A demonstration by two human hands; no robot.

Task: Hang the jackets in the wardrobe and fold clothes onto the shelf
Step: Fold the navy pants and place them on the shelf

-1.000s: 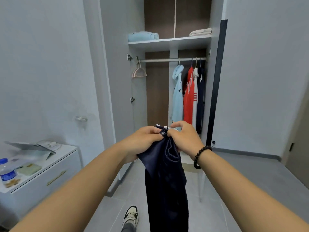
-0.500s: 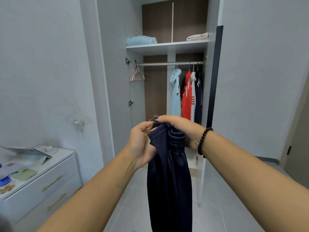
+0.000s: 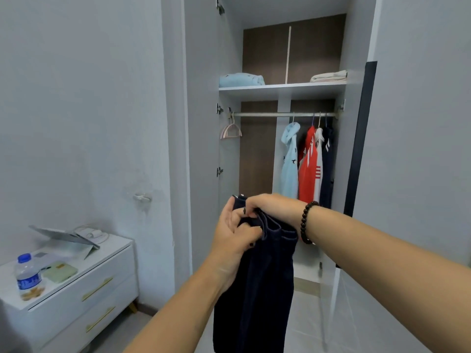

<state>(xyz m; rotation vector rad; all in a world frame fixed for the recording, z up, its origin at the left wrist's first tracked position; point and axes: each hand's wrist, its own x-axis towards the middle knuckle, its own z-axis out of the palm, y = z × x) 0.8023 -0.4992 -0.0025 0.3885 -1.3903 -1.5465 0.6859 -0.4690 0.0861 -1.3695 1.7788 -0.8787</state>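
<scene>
the left hand [image 3: 235,238] shifted its grip down the gathered waistband of the dark navy fabric trousers [image 3: 257,289], while the right hand [image 3: 270,207] curled over the top. the view swung left, showing a clear plastic water bottle [image 3: 26,276].

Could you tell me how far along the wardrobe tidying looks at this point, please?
Looks done: four jackets hang on the rail, and a folded light blue garment and a folded cream one lie on the shelf. In hand: the left hand and right hand grip dark navy trousers at the waistband. Left: folding and shelving them.
</scene>
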